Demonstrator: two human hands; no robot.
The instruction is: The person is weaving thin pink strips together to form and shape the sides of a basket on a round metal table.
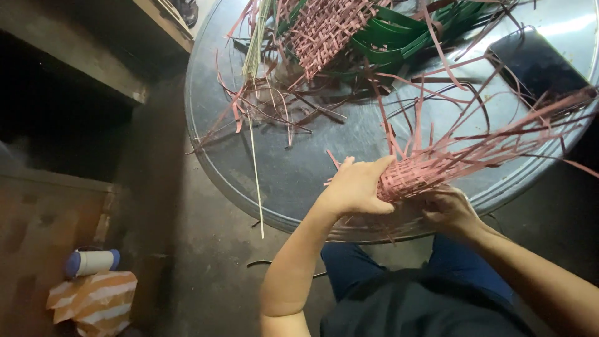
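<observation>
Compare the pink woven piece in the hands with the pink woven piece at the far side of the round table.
The near pink woven strip piece is held by the left hand and right hand; the far pink woven strip panel lies untouched. The near one fans long loose strips rightward; the far one partly overlies green strips. Both are lattice-woven.

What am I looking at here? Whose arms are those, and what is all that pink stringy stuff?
The picture comes from a camera worn on a person's head, looking down, so the arms belong to that person. They sit at a round metal table. The left hand and right hand both hold a half-woven pink basket piece; its unwoven strips stick out like long hairs. Farther back on the table lie another pink woven piece, green strips, loose pink scraps, a thin pale stick and a dark flat phone. On the floor at the left stand a white roll with blue ends and an orange-and-white striped package.
</observation>
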